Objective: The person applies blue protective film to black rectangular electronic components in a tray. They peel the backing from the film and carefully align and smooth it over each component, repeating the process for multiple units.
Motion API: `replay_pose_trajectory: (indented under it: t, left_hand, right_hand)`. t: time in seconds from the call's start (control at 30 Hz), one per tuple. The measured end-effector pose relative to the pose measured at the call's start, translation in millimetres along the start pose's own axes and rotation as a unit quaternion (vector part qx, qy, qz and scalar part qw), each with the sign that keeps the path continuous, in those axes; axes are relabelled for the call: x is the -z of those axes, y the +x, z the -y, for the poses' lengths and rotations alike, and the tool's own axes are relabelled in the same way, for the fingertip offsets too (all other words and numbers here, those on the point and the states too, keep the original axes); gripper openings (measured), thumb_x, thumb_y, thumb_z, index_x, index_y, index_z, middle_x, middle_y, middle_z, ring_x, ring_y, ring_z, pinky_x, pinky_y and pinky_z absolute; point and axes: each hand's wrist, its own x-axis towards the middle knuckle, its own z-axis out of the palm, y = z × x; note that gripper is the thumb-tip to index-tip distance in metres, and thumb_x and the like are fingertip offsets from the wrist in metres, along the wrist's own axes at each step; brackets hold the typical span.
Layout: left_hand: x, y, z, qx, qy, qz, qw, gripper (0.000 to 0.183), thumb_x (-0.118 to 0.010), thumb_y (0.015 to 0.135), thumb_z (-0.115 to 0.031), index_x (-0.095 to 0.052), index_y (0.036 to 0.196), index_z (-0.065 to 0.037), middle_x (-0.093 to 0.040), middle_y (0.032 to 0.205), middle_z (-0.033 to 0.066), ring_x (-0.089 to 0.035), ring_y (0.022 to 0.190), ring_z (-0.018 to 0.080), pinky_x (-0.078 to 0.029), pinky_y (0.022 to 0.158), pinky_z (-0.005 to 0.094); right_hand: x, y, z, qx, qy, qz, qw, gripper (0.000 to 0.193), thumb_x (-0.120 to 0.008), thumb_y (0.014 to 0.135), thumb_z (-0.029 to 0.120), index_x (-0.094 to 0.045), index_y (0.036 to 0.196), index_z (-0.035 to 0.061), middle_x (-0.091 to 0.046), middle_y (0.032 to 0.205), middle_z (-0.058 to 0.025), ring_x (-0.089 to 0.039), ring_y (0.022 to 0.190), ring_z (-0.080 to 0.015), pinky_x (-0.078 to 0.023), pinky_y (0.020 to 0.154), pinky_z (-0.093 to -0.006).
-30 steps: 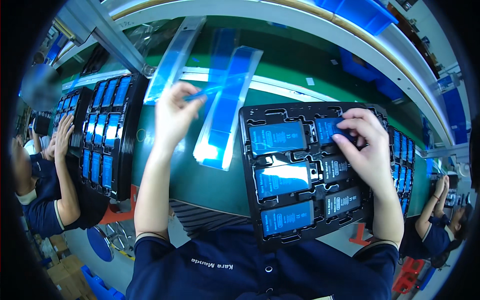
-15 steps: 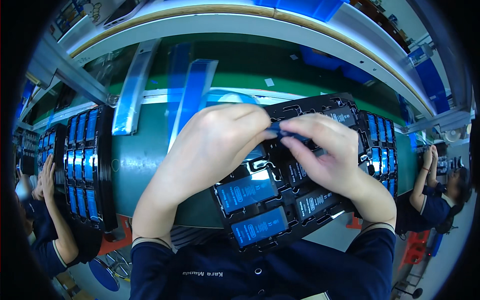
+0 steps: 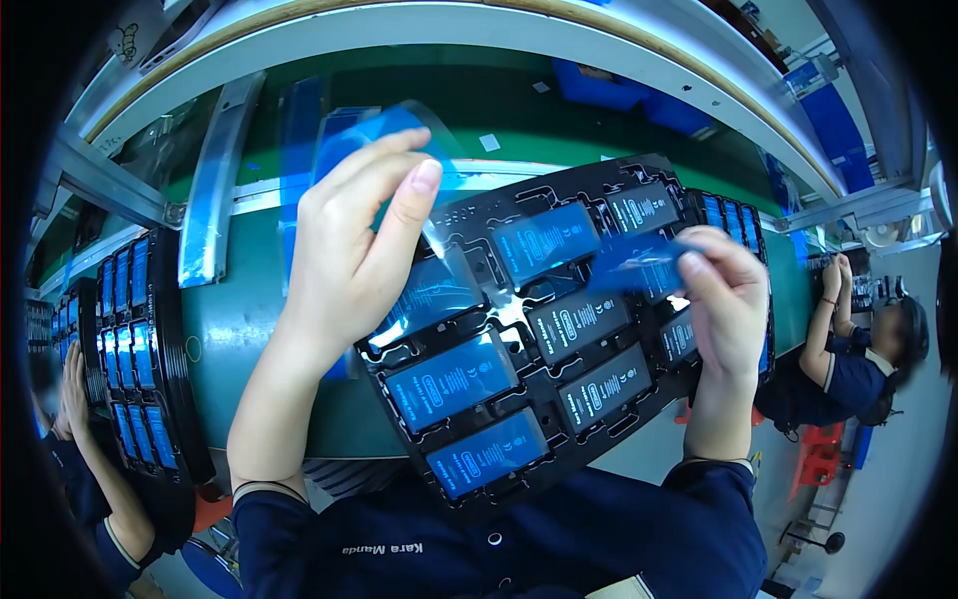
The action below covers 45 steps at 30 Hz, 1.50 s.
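A black tray [image 3: 469, 213] stands tilted before me, holding flat rectangular battery packs. Blue film covers some packs, such as the near-left battery [image 3: 486, 452]; others look bare and dark grey, like the battery [image 3: 603, 386] beside it. Over the tray's right half, my right hand [image 3: 726, 285] pinches a thin blue film [image 3: 634, 262], smeared by motion. My left hand [image 3: 364, 215] is raised above the tray's far-left corner, thumb and fingers apart. Blue translucent film [image 3: 399, 122] shows right behind its fingertips; whether they touch it I cannot tell.
Stacked black trays of blue packs stand at left [image 3: 150, 349] and right [image 3: 736, 222]. A clear-and-blue strip [image 3: 215, 190] lies on the green bench [image 3: 244, 329]. A white shelf [image 3: 479, 38] spans the far side. Co-workers [image 3: 833, 344] sit on both sides.
My hands, close together over the tray before, have parted. The left went left and opened; the right moved right and down with the blue film. More of the tray now shows.
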Motion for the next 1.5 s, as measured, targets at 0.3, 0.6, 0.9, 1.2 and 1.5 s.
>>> replay_pose_trajectory:
  t: [0.3,0.6,0.9,1.2,1.5]
  left_hand:
    - [0.4,-2.1,-1.2,-0.007,0.080,0.032,0.996,0.022,-0.063,0.086,-0.018,-0.065,0.089,0.004,-0.057,0.118,0.0274,-0.064,0.095,0.0341,-0.050,0.078,0.0349]
    - [-1.8,-3.4,-0.5,0.002,0.082,0.042,0.996,0.021,-0.064,0.085,-0.018,-0.066,0.087,0.003,-0.059,0.117,0.0245,-0.063,0.097,0.0347,-0.049,0.081,0.0360]
    - [-0.8,-3.0,-2.5,0.004,0.099,0.053,0.994,0.021,-0.065,0.084,-0.018,-0.066,0.086,0.003,-0.060,0.116,0.0235,-0.063,0.098,0.0337,-0.049,0.081,0.0354]
    - [-1.4,-2.8,-0.4,-0.012,0.113,0.048,0.992,0.020,-0.067,0.083,-0.017,-0.065,0.086,0.002,-0.059,0.117,0.0228,-0.063,0.098,0.0337,-0.049,0.081,0.0350]
    - [-1.4,-2.6,-1.7,-0.013,0.117,0.052,0.992,0.020,-0.068,0.082,-0.017,-0.065,0.086,0.002,-0.059,0.117,0.0224,-0.063,0.098,0.0333,-0.050,0.081,0.0349]
  right_hand:
    - [-16.3,-12.9,-3.2,-0.125,-0.055,0.085,0.987,0.028,-0.070,0.077,-0.006,-0.066,0.105,-0.0034,-0.066,0.083,-0.0044,-0.060,0.068,-0.0038,-0.049,0.061,-0.0152]
    - [-11.9,0.2,-7.8,-0.139,-0.019,0.116,0.983,0.025,-0.071,0.077,-0.007,-0.066,0.101,-0.0041,-0.067,0.083,-0.0062,-0.062,0.070,-0.0051,-0.049,0.063,-0.0150]
    - [-13.7,5.2,-4.5,-0.184,-0.014,0.129,0.974,0.027,-0.071,0.076,-0.007,-0.064,0.102,-0.0051,-0.067,0.084,-0.0068,-0.064,0.074,-0.0069,-0.051,0.065,-0.0166]
    - [-15.2,5.3,-6.8,-0.187,-0.017,0.129,0.974,0.026,-0.071,0.076,-0.007,-0.065,0.101,-0.0046,-0.067,0.083,-0.0065,-0.064,0.072,-0.0062,-0.051,0.064,-0.0162]
    - [-15.9,4.1,-4.7,-0.195,-0.032,0.125,0.972,0.025,-0.072,0.076,-0.006,-0.066,0.100,-0.0048,-0.067,0.082,-0.0058,-0.063,0.070,-0.0049,-0.049,0.062,-0.0152]
